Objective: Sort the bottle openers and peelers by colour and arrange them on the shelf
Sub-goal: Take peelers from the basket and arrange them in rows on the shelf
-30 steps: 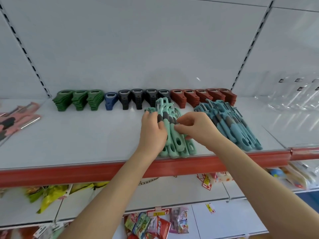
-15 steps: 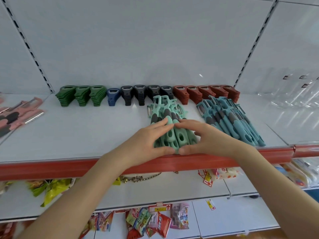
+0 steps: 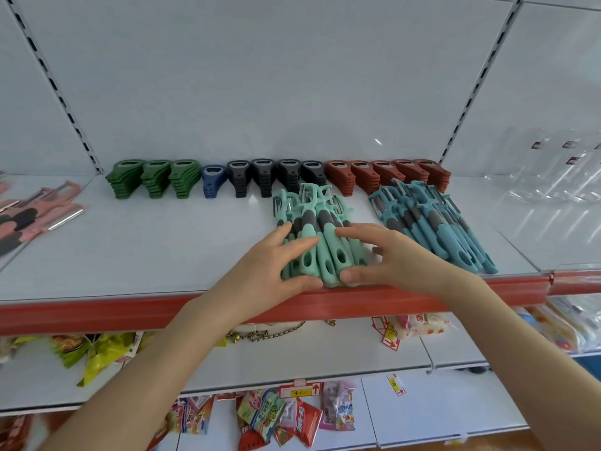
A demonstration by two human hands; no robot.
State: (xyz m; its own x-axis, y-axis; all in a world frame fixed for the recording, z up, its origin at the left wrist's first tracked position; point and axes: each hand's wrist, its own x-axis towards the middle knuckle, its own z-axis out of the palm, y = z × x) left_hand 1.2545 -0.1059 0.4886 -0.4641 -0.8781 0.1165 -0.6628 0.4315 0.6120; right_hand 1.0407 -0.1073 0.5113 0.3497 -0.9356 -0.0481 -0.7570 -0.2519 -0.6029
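Head view: I'm looking at a white shelf [image 3: 146,255] with a red front lip [image 3: 97,312], backed by a plain white panel between slotted uprights. Along the back, in the middle of the frame, the bottle openers stand in stacks by colour: green openers [image 3: 153,179] at left, then one stack of blue openers [image 3: 213,183], black openers [image 3: 276,177], and red-brown openers [image 3: 387,175] at right. A fan of teal peelers [image 3: 429,222] lies right of centre, handles pointing to the lip. Pink peelers [image 3: 35,213] sit at the left edge of the frame, and clear plastic items [image 3: 553,180] at the right edge.

The widest bare stretch of shelf runs across the centre left, between the pink peelers and the hands. Snack packets [image 3: 283,415] hang on the lower shelves at the bottom of the frame.

The mint peelers [image 3: 325,252] lie bunched at centre, their handle ends right at the lip. My left hand [image 3: 276,265] flanks the bunch from the left, fingers laid straight over the handles, thumb against the near ends. My right hand [image 3: 390,258] mirrors it from the right, forefinger stretched across the top. Both hands are spread wide, pressing the bunch rather than clasping it.
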